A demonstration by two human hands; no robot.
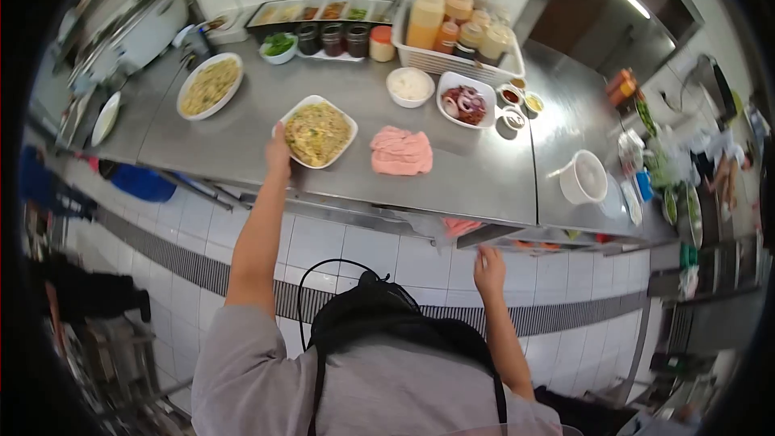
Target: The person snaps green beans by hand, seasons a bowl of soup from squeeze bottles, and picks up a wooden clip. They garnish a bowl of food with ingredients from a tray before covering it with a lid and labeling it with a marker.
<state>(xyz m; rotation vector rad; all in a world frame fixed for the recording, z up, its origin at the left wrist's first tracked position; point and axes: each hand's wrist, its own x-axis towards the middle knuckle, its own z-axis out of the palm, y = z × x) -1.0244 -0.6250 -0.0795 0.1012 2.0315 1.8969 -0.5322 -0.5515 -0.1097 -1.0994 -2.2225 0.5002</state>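
Note:
My left hand (278, 149) grips the left rim of a white square bowl (352, 131) filled with yellow, noodle-like food (316, 134), near the steel counter's front edge. Just right of that bowl lies a folded pink cloth (401, 151). My right hand (489, 270) hangs in front of the counter, away from the dishes, with its fingers curled; whether anything small is in them cannot be made out. Behind the cloth stand a bowl of white food (410, 85) and a white dish with sliced red onion (466, 103).
An oval dish of similar food (211, 87) is at the left. At the back are jars (333, 39), a topping tray (323, 11) and a basket of sauce bottles (460, 64). A white tub (583, 178) stands right. Other people (728, 165) are at the far right.

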